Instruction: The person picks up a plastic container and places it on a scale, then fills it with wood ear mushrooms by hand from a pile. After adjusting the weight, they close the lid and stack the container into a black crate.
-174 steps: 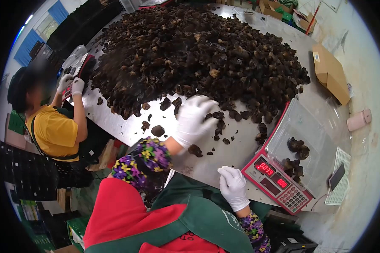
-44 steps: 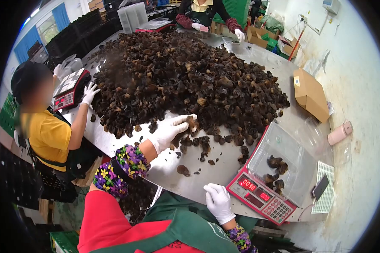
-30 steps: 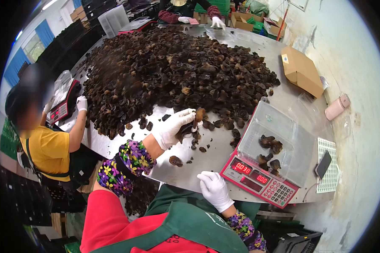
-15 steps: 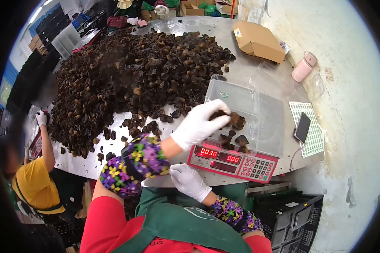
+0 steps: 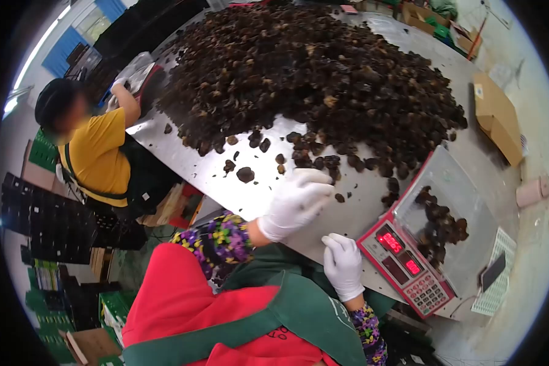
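Observation:
My left hand [image 5: 299,202], in a white glove, is over the metal table beside the near edge of a large heap of dark, dried fungus-like pieces [image 5: 299,79]. Its fingers are curled together and hide whatever is between them. My right hand [image 5: 343,267], also gloved, rests closed at the table's front edge, left of a red digital scale [image 5: 407,263], with nothing visible in it. A clear plastic tray [image 5: 463,194] on the scale holds several dark pieces [image 5: 436,226]. Red digits are lit on the display.
At the left, a person in a yellow shirt [image 5: 100,152] works at the table's far side. A cardboard box [image 5: 497,116], a pink bottle [image 5: 532,191] and a phone [image 5: 493,271] on a patterned sheet lie at the right. Black crates [image 5: 61,235] stand lower left.
The view has turned left. My left hand has left the tray and moved back beside the heap. More dark pieces show in the tray, and the display reading has changed.

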Tool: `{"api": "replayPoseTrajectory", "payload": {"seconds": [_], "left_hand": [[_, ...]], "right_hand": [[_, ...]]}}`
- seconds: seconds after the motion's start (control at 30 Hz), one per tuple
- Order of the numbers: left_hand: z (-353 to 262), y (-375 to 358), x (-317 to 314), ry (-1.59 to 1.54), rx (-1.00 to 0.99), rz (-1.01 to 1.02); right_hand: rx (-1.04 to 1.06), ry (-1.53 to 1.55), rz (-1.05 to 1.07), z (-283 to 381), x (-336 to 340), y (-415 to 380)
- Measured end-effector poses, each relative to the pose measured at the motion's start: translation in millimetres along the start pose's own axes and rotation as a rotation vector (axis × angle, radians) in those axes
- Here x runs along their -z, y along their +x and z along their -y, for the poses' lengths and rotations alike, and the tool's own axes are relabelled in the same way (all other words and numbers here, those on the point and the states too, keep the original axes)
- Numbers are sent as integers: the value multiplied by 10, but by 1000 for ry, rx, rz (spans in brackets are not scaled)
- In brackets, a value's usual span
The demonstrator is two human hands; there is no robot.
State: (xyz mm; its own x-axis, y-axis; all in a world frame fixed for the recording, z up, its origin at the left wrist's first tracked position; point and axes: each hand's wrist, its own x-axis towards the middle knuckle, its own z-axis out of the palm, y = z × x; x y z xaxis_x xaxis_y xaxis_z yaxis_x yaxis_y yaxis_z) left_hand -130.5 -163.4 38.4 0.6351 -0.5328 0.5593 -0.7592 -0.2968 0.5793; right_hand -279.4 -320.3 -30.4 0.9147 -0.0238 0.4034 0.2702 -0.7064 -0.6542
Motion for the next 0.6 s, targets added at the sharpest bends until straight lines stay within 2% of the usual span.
{"api": "replayPoseTrajectory", "payload": {"seconds": [0.03,0.1,0.17,0.2,0.23,0.33,0.4,0.43,0.5,0.53,0.57,0.6], "left_hand": [[207,-198,150,62,109,-49],[535,-515,457,405,234,-168],[809,-671,674,597,355,-147],[947,-747,762,651,340,-81],[1059,-814,814,640,329,11],[1133,-774,803,471,345,41],[1057,-565,778,178,591,-86],[1227,-553,749,140,461,-158],[1388,-371,720,26,508,-272],[1366,-278,732,-44,740,-249],[1448,-233,726,-50,740,-253],[1552,-190,713,156,615,-244]], "right_hand": [[5,11,13,-2,1,6],[-20,-11,26,-5,-8,-1],[-23,-21,44,-7,-19,6],[-35,-16,49,-6,-20,9],[-49,-16,51,-2,-20,8],[-67,-48,57,14,-25,15],[-82,-63,68,29,-20,4],[-79,-77,65,28,-26,7],[-71,-95,68,34,-45,12],[-72,-104,64,33,-49,9],[-73,-112,59,27,-50,11],[-73,-118,61,27,-55,17]]}}
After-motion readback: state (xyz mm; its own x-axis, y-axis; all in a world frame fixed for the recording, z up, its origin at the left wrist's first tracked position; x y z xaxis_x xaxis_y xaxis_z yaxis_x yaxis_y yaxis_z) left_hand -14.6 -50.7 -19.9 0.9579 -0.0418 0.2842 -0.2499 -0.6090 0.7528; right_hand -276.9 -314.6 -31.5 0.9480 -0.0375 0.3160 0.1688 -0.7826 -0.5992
